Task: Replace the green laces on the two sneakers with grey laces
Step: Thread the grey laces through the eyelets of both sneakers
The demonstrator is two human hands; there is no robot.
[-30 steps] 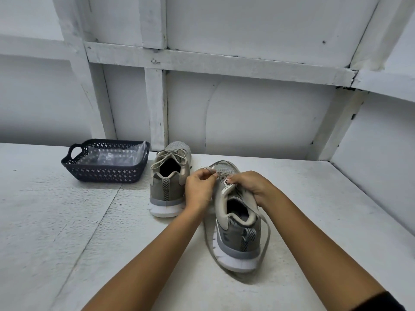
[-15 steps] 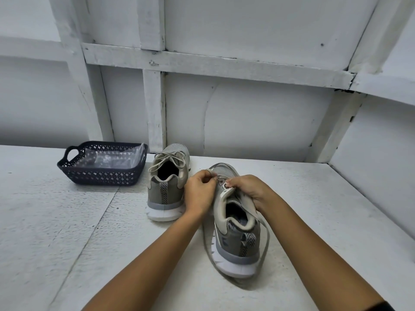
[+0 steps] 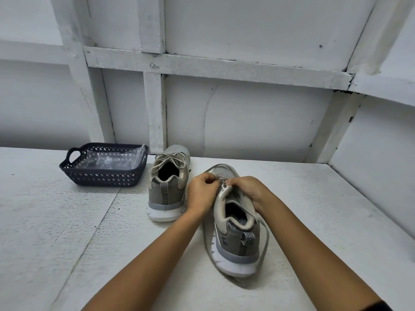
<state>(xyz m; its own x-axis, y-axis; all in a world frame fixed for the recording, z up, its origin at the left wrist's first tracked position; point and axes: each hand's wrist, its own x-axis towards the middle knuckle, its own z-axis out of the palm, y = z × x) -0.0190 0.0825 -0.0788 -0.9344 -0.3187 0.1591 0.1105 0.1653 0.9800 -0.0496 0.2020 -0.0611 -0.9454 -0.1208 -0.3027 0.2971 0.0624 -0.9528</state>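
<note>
A person's left hand (image 3: 202, 190) and right hand (image 3: 246, 190) meet knuckle to knuckle over the throat of the near sneaker (image 3: 235, 245), fingers curled tight. The left hand pinches the lace (image 3: 267, 237) at the eyelets. The right hand grips the sneaker's upper by the tongue, though its fingertips hide exactly what they hold. The loose lace trails down both sides of the sneaker and loops round its heel on the table (image 3: 67, 221); its colour is hard to call in this light.

Just beside it to the left stands the far sneaker (image 3: 167, 191), heel toward the camera, laced and tied. Farther left, a dark basket (image 3: 101, 178) holds a clear bag (image 3: 112, 159) whose contents cannot be made out.

The work looks to be at the lace-pulling stage on the first sneaker. It would go best with the right hand holding the upper steady while the left draws the lace through one eyelet at a time, keeping the loose ends from snagging under the sole.
</note>
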